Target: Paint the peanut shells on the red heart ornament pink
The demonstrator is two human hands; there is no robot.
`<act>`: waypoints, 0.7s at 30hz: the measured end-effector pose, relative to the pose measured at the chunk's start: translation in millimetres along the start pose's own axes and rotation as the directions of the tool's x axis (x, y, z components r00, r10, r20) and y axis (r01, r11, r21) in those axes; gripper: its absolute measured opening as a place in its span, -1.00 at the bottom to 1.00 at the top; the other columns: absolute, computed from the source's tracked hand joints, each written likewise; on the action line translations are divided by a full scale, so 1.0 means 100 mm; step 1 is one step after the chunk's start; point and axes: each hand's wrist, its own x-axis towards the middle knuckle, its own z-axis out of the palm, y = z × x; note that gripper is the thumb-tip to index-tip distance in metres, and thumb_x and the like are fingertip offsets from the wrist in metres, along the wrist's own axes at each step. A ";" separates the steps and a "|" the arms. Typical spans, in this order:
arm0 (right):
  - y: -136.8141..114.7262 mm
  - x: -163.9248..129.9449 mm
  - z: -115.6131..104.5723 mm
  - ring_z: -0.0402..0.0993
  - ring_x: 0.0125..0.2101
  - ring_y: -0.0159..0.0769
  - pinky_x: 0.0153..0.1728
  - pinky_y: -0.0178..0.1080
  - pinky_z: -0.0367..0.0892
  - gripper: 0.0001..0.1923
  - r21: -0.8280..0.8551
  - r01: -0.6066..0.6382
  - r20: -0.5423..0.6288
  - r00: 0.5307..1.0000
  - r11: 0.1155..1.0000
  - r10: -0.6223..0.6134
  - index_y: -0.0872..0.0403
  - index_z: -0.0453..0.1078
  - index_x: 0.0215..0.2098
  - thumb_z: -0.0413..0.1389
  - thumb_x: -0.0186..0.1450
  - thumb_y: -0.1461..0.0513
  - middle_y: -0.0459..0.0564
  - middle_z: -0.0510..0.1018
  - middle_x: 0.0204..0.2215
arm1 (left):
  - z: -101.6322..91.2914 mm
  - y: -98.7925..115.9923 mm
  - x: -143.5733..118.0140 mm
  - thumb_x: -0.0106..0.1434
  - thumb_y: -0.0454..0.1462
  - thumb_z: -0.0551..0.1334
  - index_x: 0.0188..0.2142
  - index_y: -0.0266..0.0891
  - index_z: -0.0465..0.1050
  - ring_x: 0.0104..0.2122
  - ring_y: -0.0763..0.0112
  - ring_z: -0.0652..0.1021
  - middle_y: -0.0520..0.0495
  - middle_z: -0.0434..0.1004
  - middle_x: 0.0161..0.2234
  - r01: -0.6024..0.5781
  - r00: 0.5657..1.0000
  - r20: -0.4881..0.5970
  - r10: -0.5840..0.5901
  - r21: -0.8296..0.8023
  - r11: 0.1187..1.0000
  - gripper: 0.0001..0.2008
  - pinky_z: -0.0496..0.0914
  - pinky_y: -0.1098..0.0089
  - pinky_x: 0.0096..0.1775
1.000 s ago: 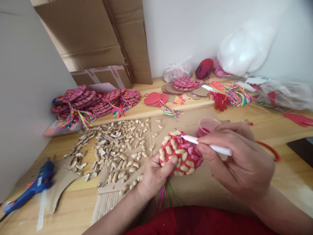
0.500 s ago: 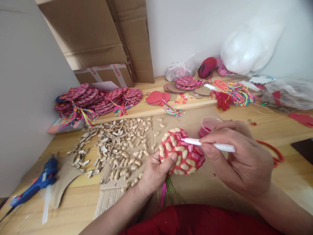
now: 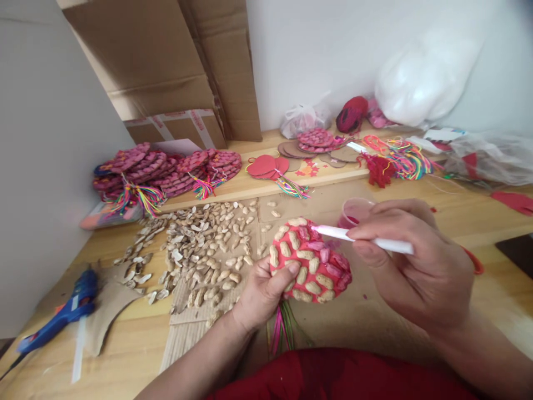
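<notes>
The right hand (image 3: 416, 266) pinches a white brush (image 3: 362, 239), its tip on the upper edge of the red disc (image 3: 310, 261) of peanut shells that the left hand (image 3: 262, 294) clasps from below above the table (image 3: 125, 355). Since a moment ago the brush has slid slightly right and the disc tilted. A pink cup (image 3: 353, 211) sits just behind, loose peanuts (image 3: 208, 250) left, a glue gun (image 3: 62, 316) far left.

Red disc (image 3: 310, 261): matt card, studded with rough, dry peanut shells; some shells coated wet-looking pink. Brush handle (image 3: 366, 239): smooth white plastic. Paint cup (image 3: 353, 211): translucent plastic. Table (image 3: 491, 222): pale wood, smooth, satin finish. Loose peanuts (image 3: 208, 250) lie on matt corrugated cardboard (image 3: 183, 328). Glue gun (image 3: 62, 316): glossy blue plastic. Bags (image 3: 425, 78): thin, crinkled plastic film.
</notes>
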 end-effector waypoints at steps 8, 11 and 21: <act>0.00 0.00 0.00 0.49 -0.11 -0.14 0.00 0.04 0.39 -0.89 0.064 -0.041 0.073 0.997 0.997 0.036 -0.06 0.47 -0.19 0.20 0.31 0.27 -0.08 0.59 -0.33 | -0.04 -0.02 0.02 0.21 -0.10 0.46 -0.26 -0.27 0.63 -0.43 0.47 0.54 -0.01 0.63 -0.39 0.020 1.000 0.003 -0.020 0.004 1.000 -0.73 0.42 0.44 -0.27; 0.02 -0.01 0.01 0.52 -0.11 -0.14 0.01 0.05 0.41 -0.87 0.130 -0.143 0.047 0.989 0.981 0.138 -0.09 0.48 -0.18 0.19 0.32 0.27 -0.06 0.56 -0.28 | -0.05 -0.01 0.02 0.21 -0.11 0.47 -0.32 -0.27 0.63 -0.48 0.53 0.49 0.03 0.60 -0.45 0.016 1.000 0.026 -0.016 0.006 1.000 -0.75 0.40 0.49 -0.32; 0.06 -0.02 0.07 0.56 -0.14 -0.13 -0.01 0.06 0.45 -0.88 0.171 -0.207 -0.023 0.977 0.963 0.214 -0.11 0.48 -0.19 0.20 0.31 0.24 -0.07 0.58 -0.28 | -0.09 -0.03 0.01 0.20 -0.11 0.48 -0.32 -0.29 0.63 -0.45 0.48 0.54 -0.02 0.65 -0.42 0.043 0.999 0.015 -0.043 0.014 0.999 -0.74 0.42 0.46 -0.29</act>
